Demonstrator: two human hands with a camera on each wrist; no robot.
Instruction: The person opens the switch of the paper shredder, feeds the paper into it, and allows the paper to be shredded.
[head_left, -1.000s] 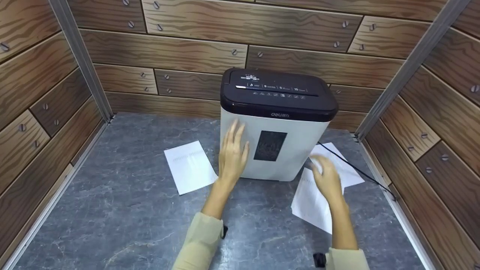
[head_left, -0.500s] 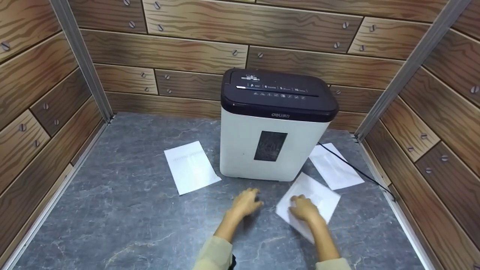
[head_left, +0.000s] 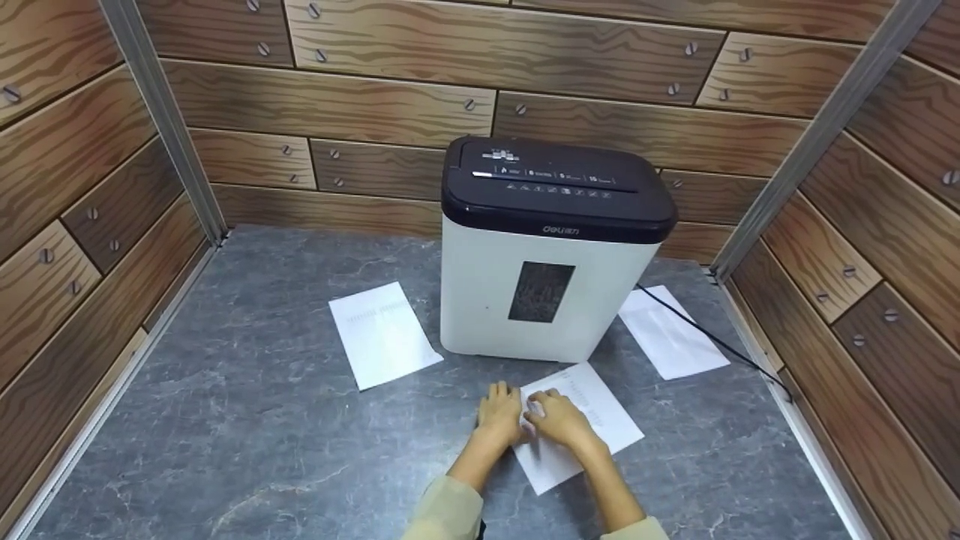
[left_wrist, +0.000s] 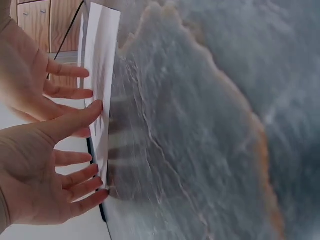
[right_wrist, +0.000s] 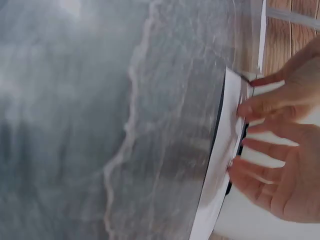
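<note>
A white sheet of paper [head_left: 600,420] with faint print lies at an angle on the grey floor, just in front of the paper shredder [head_left: 487,292]. My left hand [head_left: 501,412] is at the sheet's left corner, thumb over the paper and the other fingers spread beside it, as the left wrist view shows. My right hand [head_left: 561,424] rests its fingertips on the sheet close by. In the right wrist view, the fingers of the right hand [right_wrist: 280,180] are loosely spread along the paper [right_wrist: 227,125]. The shredder has a dark top with a feed slot and a dark front window.
Another white sheet [head_left: 384,337] lies left of the shredder. A further sheet [head_left: 675,337] is at its right, with a black power cord [head_left: 705,334] crossing it. Wood-patterned walls [head_left: 375,60] enclose the back and both sides.
Both hands have come down from beside the shredder to the floor in front of it. The right hand has slid the front sheet leftward, and the left hand now meets its corner.
</note>
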